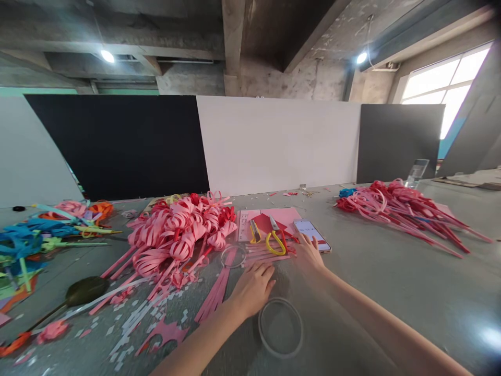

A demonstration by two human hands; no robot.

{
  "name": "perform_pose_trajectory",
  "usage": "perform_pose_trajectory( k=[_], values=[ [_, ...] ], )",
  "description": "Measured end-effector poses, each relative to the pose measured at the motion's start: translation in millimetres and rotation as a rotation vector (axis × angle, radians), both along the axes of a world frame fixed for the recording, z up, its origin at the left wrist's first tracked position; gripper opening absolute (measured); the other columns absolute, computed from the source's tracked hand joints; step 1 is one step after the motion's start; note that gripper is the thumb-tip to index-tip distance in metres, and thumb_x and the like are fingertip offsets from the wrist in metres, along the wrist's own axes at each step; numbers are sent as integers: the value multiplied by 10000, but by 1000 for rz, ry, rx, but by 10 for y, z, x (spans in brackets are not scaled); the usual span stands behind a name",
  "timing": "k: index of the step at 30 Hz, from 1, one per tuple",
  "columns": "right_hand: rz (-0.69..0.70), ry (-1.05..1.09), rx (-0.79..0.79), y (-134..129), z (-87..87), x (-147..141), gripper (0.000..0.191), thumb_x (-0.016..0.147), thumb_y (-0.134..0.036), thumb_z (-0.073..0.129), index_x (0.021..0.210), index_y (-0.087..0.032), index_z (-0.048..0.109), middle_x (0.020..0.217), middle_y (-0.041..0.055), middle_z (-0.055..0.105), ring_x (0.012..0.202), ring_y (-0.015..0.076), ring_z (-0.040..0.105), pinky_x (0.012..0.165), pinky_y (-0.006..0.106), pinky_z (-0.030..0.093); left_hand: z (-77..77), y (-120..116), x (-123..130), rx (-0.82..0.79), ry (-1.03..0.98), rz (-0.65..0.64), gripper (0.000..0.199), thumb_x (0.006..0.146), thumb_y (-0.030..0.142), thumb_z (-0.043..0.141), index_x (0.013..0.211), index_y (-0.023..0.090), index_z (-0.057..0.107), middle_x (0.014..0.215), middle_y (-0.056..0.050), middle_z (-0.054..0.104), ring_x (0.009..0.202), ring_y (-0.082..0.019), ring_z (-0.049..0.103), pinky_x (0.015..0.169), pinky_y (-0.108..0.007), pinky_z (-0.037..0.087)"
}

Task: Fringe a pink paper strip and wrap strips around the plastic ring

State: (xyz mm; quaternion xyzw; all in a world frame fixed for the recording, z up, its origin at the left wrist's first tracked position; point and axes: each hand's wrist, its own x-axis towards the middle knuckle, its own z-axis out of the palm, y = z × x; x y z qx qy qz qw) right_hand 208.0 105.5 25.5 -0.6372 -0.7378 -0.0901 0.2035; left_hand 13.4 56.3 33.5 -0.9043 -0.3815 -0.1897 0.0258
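Observation:
My left hand [253, 287] rests on the table, its fingers lying over the near edge of some pink paper strips [262, 255] and its thumb held apart. My right hand [310, 255] is at the right ends of these strips, fingers spread beside a phone [313, 233] with a timer on its screen. Just beyond the hands lie yellow-handled scissors [277, 241] and a utility knife [255, 231], on pink and red paper sheets [288, 213]. A clear tape-like ring [234, 257] lies left of the strips. Closer to me is a larger translucent ring [281, 328].
Left stands a heap of pink looped paper flowers [183, 230]; farther left are multicoloured paper flowers [43, 230]. Red and pink paper stems [407, 209] lie at right near a clear container [417, 173]. Paper scraps [156, 316] and a dark green, leaf-shaped object [86, 291] lie front left.

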Motion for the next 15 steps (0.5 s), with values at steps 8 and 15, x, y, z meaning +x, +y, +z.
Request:
perform_pose_trajectory(
  k=[8,15],
  values=[
    [-9,-26,-5,118,-11,-92,318,692,-73,384,766,-193,669,1195,87,479,1173,246,290,975,479,73,-107,157,145,4,24,10,285,874,235,349,1112,153,484,1125,-72,545,1059,-194,456,921,-344,327],
    [-12,-25,28,114,-1,-59,322,700,-86,373,740,-209,667,1202,65,475,1188,240,281,988,463,25,-101,253,156,24,28,46,275,863,255,378,1088,136,481,1106,-92,543,1067,-221,440,916,-370,317]
  ],
)
